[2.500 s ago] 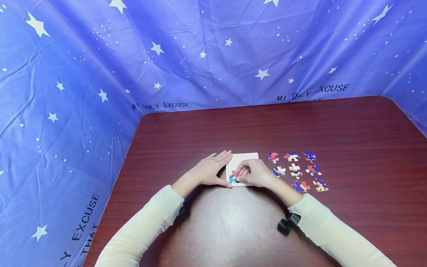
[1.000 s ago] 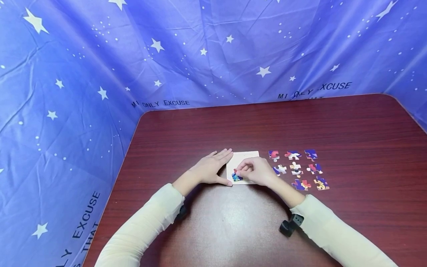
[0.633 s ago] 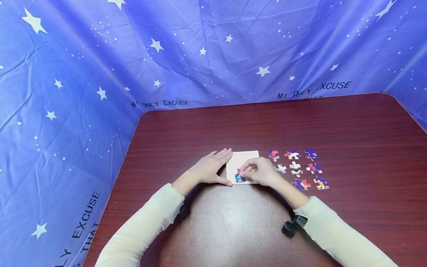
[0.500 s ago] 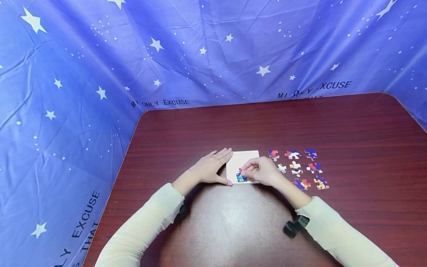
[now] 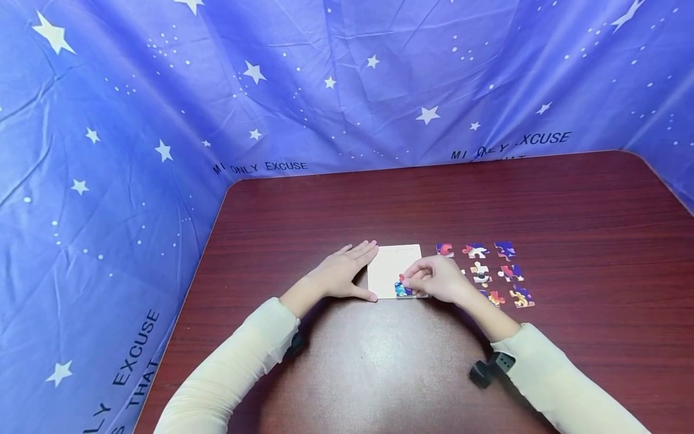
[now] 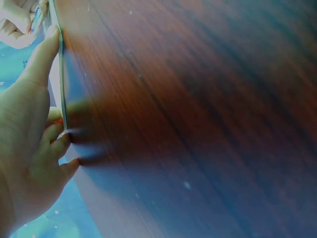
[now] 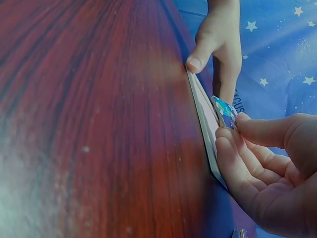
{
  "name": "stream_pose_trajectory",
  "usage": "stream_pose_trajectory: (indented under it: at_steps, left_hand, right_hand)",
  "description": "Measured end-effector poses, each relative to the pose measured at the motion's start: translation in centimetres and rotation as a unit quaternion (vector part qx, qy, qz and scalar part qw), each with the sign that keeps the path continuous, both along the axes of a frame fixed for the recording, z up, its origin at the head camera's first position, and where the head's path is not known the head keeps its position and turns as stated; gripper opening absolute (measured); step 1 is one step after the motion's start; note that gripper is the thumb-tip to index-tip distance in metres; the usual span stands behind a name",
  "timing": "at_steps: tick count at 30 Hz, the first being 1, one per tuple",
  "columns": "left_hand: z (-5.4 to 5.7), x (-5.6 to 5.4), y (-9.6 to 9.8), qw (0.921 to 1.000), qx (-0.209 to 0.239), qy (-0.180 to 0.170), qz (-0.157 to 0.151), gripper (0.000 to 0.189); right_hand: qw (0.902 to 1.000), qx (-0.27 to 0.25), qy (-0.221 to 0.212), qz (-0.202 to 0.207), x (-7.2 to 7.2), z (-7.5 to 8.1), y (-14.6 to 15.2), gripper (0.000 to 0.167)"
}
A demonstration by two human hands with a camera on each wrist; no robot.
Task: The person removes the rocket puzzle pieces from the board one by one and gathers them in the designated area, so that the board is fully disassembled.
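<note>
A jigsaw puzzle piece (image 5: 401, 290), blue and red, is pinched between the thumb and fingers of my right hand (image 5: 440, 279). It is over the lower right part of a thin, pale square puzzle board (image 5: 389, 265). In the right wrist view the puzzle piece (image 7: 225, 112) is tilted, above the board's surface. My left hand (image 5: 343, 274) rests at the board's left side with fingers spread and straight; its thumb touches the lower left corner. From the left wrist, the thumb of my left hand (image 6: 29, 109) lies along the board's edge.
Several loose puzzle pieces (image 5: 480, 274) lie in rows to the right of the board; my right hand and wrist partly cover some. The dark red wooden table (image 5: 303, 217) extends to a blue star-printed curtain (image 5: 352, 108) behind and at the sides.
My right hand has moved right with the puzzle piece, from the board's lower left corner toward its lower right, leaving bare board behind. My left hand has stayed in place.
</note>
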State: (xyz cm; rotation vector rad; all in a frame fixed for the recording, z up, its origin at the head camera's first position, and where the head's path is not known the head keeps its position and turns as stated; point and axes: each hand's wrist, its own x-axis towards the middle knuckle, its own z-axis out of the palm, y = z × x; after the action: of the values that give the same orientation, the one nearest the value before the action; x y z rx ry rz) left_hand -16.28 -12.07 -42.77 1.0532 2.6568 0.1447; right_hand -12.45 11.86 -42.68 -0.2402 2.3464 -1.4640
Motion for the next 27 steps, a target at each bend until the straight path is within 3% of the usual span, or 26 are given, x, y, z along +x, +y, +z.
stream_pose_trajectory:
  at_steps: [16,27]
  left_hand:
    - [0.3,-0.1,0.0,1.0000,-0.007,-0.003,0.000,0.108]
    - [0.2,0.1,0.0,0.9999,-0.006,-0.008,0.004,0.107]
  right_hand:
    - [0.9993,-0.029,-0.021,0.005,0.1,0.5,1.9,0.018]
    - [0.9983,-0.037,-0.045,0.003,1.0,1.0,4.3,0.026]
